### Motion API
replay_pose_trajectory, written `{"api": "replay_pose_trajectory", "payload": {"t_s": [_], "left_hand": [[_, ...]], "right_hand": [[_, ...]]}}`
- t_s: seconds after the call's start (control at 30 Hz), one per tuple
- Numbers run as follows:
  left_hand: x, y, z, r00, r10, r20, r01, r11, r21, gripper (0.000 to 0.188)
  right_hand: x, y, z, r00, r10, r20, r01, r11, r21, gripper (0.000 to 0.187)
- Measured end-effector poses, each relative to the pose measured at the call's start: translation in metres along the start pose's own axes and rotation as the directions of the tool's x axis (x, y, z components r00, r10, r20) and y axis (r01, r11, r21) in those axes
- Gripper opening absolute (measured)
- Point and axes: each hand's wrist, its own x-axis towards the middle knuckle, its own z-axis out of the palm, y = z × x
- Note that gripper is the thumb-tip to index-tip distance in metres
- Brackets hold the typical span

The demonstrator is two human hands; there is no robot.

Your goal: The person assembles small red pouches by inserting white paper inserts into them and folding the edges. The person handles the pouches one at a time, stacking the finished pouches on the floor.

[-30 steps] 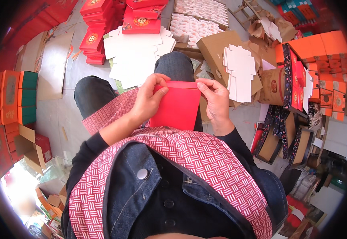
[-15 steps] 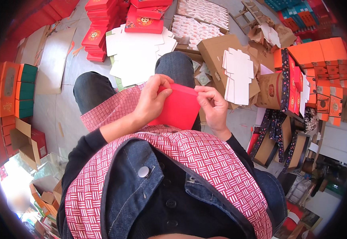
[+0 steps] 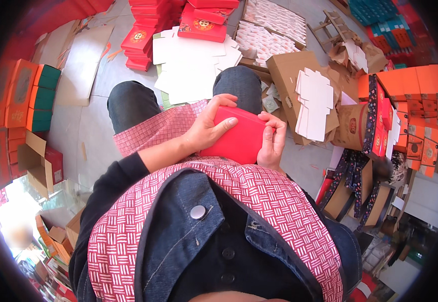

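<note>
A plain red box (image 3: 240, 135) rests over my lap, held between both hands. My left hand (image 3: 210, 123) grips its left side, thumb lying across the top face and fingers curled over the far edge. Around the right end wraps my right hand (image 3: 272, 140), its fingertips at the far corner and its thumb against the side. The box looks closed; its underside is hidden. Below it spreads my red-and-white patterned apron (image 3: 158, 130).
Flat white card blanks (image 3: 186, 70) lie on the floor beyond my knees, beside stacked red gift boxes (image 3: 204, 27). Trays of small white packets (image 3: 269, 35) stand farther off. An open brown carton (image 3: 292, 75) holds more white blanks (image 3: 312, 103). Orange boxes (image 3: 20, 95) are piled left.
My hands have closed in around the red box, the left thumb now flat on its top. The flap that stood at its far edge looks pressed down. The view has shifted slightly.
</note>
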Motion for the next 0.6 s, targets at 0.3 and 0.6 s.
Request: {"api": "replay_pose_trajectory", "payload": {"t_s": [0.3,0.6], "left_hand": [[-0.001,-0.018,-0.003,0.98,0.001,-0.198,-0.022,0.994,-0.104,0.016],[0.025,0.021,-0.088,0.847,-0.499,0.184,0.345,0.251,-0.904,0.041]], "right_hand": [[0.021,0.013,-0.033,0.975,-0.025,0.22,0.016,0.999,0.041,0.025],[0.126,-0.011,0.037,0.649,-0.359,0.671,0.598,0.785,-0.159,0.046]]}}
